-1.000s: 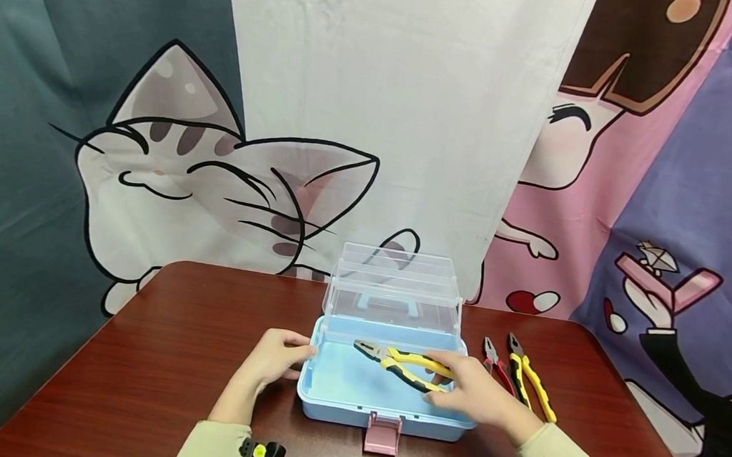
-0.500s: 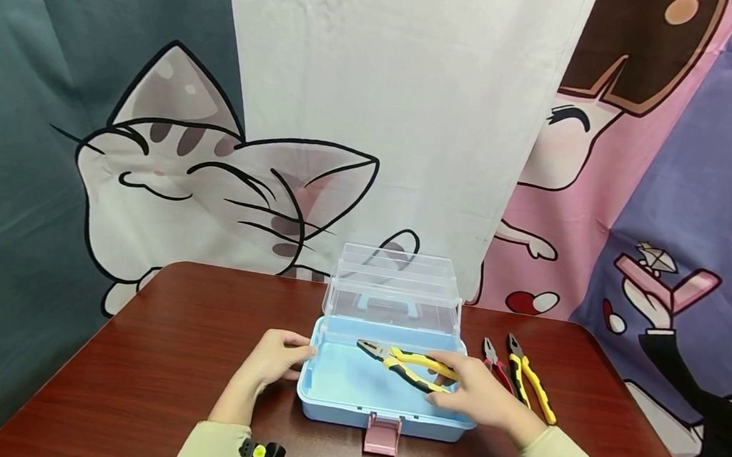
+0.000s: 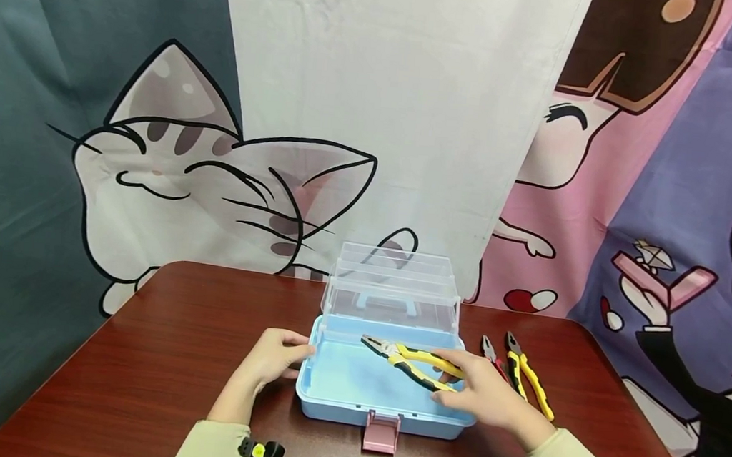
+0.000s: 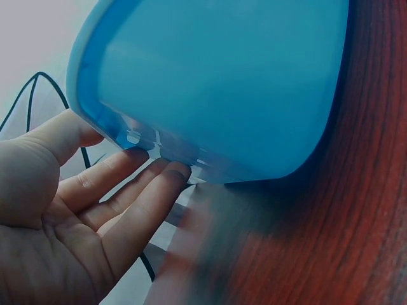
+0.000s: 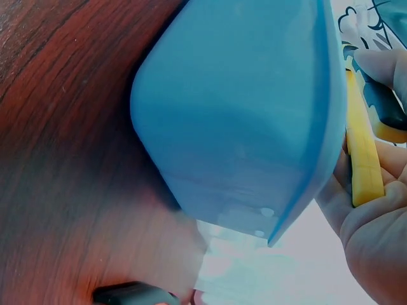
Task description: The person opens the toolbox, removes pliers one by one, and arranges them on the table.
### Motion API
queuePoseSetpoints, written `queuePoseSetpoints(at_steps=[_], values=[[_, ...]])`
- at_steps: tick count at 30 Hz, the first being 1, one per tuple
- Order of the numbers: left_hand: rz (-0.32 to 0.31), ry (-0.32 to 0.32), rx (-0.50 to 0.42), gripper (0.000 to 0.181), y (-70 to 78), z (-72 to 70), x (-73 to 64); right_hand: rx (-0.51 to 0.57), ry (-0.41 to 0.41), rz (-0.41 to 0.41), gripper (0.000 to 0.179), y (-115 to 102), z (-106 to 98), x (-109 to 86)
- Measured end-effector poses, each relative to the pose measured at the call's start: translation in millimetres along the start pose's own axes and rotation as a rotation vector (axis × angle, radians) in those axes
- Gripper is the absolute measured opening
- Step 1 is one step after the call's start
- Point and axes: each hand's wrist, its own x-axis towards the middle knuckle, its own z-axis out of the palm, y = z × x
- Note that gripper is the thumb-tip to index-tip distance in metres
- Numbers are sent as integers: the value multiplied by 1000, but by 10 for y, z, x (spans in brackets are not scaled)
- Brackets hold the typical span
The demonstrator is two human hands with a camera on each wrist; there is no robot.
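A light blue toolbox (image 3: pixel 428 427) stands with its clear lid (image 3: pixel 395 268) raised. My left hand (image 3: pixel 273 357) holds its left end, thumb at the rim and fingertips against the outer wall (image 4: pixel 229 95). Over the box's right half, my right hand (image 3: pixel 485 390) grips a pair of combination pliers (image 3: pixel 390 349) by the yellow-and-black handles. Their handles are spread and the metal nose points left above the box floor. In the right wrist view a yellow handle (image 5: pixel 362 152) lies between thumb and palm, partly hidden behind the box rim.
Right of the box lie red-handled pliers (image 3: pixel 488 349), partly hidden by my right hand, and another yellow-and-black pair (image 3: pixel 533 380). A pink latch (image 3: pixel 380 434) hangs from the box front. A printed cloth (image 3: pixel 445 120) hangs behind the dark wooden table (image 3: pixel 134 382).
My right hand has drifted slightly to the right with the pliers, still over the box. The left hand and the toolbox stay in place.
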Motion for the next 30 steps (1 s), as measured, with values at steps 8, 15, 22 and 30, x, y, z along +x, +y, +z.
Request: queuePoseSetpoints(at_steps=[8,15,22,30], values=[[5,-1,-14,29,8,4,-5,-29,61,-11,57,42,-36,-80],[5,1,-4,30,8,1,-20,-26,121,-7,57,103,-51,-156],[4,1,-7,28,8,-8,-16,12,159,16,59,142,-71,-217],[2,2,-5,29,-8,-1,-14,38,173,112,57,154,-107,-278]])
